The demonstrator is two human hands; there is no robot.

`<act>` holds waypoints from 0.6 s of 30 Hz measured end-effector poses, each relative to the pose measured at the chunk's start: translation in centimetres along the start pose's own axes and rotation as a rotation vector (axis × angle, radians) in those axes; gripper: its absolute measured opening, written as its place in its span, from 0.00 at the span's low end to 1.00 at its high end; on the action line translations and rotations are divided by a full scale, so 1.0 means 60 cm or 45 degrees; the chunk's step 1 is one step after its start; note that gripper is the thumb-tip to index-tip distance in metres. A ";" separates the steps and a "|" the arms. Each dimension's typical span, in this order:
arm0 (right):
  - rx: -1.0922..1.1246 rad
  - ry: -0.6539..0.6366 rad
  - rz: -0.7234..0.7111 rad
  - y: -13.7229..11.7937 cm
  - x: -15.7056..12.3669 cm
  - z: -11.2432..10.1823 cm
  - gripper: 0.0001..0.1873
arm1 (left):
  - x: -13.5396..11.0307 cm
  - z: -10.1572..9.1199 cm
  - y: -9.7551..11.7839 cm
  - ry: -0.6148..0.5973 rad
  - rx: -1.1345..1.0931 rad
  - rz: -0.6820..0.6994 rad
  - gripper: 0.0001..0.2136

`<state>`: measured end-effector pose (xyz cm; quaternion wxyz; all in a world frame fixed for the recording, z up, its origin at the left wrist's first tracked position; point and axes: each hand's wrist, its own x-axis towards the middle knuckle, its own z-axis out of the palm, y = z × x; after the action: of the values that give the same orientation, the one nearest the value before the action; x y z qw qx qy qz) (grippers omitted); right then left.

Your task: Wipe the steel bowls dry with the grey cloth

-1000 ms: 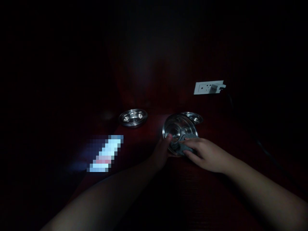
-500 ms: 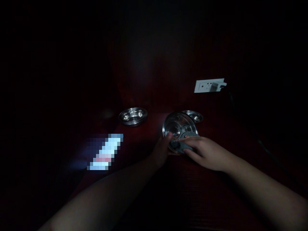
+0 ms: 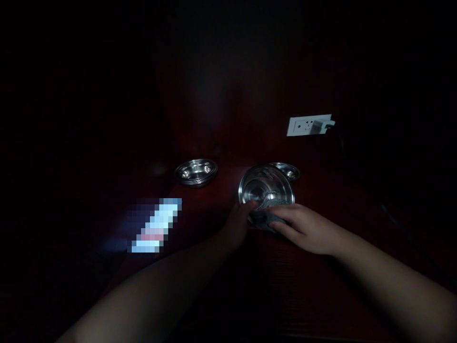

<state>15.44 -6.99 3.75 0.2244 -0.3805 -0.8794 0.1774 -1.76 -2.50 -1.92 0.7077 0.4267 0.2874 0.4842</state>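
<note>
A shiny metal bowl [image 3: 266, 178] is tilted so that its inside faces me. My left hand [image 3: 240, 223] grips its lower left rim, thumb over the edge and the other fingers hidden behind it. A dark grey-green cloth [image 3: 267, 220] lies over the bowl's near rim and partly inside. Fingers of my right hand [image 3: 303, 227] are closed on this cloth, pressing it against the rim. Behind the bowl, to the right, sits a shallow metal dish [image 3: 290, 170], partly covered by it.
Several nested metal bowls [image 3: 196, 172] stand at the back left of the dark red table [image 3: 307, 290]. A bright pixelated patch [image 3: 157, 226] lies nearer on the left. On the wall is a white socket [image 3: 303, 126] with a plug in it. Much is too dark to make out.
The bowl has turned slightly, showing more of its inside. My right hand and the cloth have slid a little down toward the near rim. The whole view has shifted slightly.
</note>
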 end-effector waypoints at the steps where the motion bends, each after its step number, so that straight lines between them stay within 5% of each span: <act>1: -0.041 0.004 0.008 0.000 0.000 -0.001 0.10 | 0.000 0.000 0.000 0.013 0.003 0.000 0.20; 10: -0.494 0.138 0.121 0.022 0.001 0.005 0.18 | 0.003 -0.004 0.015 -0.091 0.103 -0.092 0.27; 18: -0.531 0.162 0.142 0.033 0.003 0.010 0.19 | -0.004 -0.007 0.025 -0.217 0.208 -0.140 0.35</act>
<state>16.18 -5.69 2.36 0.1857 -0.4771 -0.8588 -0.0206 -2.83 -2.33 -0.79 0.7178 0.5063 0.2877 0.3817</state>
